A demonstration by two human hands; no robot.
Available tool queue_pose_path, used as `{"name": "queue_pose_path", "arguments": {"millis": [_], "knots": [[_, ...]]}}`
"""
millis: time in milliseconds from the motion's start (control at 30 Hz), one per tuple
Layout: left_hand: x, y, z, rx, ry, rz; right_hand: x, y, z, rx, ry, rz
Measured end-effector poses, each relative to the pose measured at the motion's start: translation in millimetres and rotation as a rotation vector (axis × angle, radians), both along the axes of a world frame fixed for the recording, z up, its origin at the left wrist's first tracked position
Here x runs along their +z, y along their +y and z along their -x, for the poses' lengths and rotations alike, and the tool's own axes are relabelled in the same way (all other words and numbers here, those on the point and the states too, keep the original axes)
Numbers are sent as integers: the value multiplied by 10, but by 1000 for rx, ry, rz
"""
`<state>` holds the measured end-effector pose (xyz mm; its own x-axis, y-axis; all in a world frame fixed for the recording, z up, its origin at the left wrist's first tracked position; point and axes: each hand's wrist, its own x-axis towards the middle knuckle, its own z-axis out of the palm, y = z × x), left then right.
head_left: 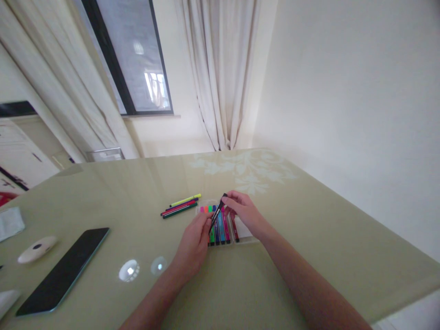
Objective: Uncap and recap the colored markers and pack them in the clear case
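Note:
Between my two hands a black marker [216, 214] is held at a slant above an open marker case. My left hand [193, 240] is closed round its lower end, and my right hand [243, 207] pinches the upper end. Below lies the clear plastic case [252, 241], with several coloured markers [222, 231] side by side in its left part. A dark red marker [234, 229] lies a little apart in the case, beside a white area. Left of the case several loose markers rest on the table: a yellow one [185, 200], a red one [179, 207] and a dark green one [180, 210] among them.
The table [137, 192] has a glossy greenish top with light reflections. At its left lie a dark tablet [63, 272], a white oval object [37, 250] and a pale folded cloth or tissue [11, 223]. A wall [360, 114] runs along the right edge; curtains [222, 68] hang behind.

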<state>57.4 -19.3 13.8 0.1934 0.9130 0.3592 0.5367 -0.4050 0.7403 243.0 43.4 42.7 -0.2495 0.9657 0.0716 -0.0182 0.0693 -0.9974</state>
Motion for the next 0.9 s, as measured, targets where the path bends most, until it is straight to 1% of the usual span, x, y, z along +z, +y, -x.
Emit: {"name": "queue_pose_path", "arguments": {"millis": [100,167,233,267,367,433,667,900], "knots": [[-67,-50,-36,-89,235,-107,17,108,-159,-151,8,21],[-99,-94,-67,-179,404,-165,12,178,-288,-219,-58,21],[-111,-132,-88,-247,518,-187,-7,224,-394,-229,-159,31],[-108,-143,-93,-258,555,-187,-21,236,-430,-219,-216,40],[-77,-152,-88,-243,617,-168,-74,233,-462,-172,-354,68],[-49,-147,-79,-229,637,-158,-109,215,-440,-135,-397,90],[-26,-161,-88,-179,704,-191,-180,178,-344,-59,-440,140],[-86,-164,-100,-173,753,-229,-175,139,-283,-76,-469,167]]}}
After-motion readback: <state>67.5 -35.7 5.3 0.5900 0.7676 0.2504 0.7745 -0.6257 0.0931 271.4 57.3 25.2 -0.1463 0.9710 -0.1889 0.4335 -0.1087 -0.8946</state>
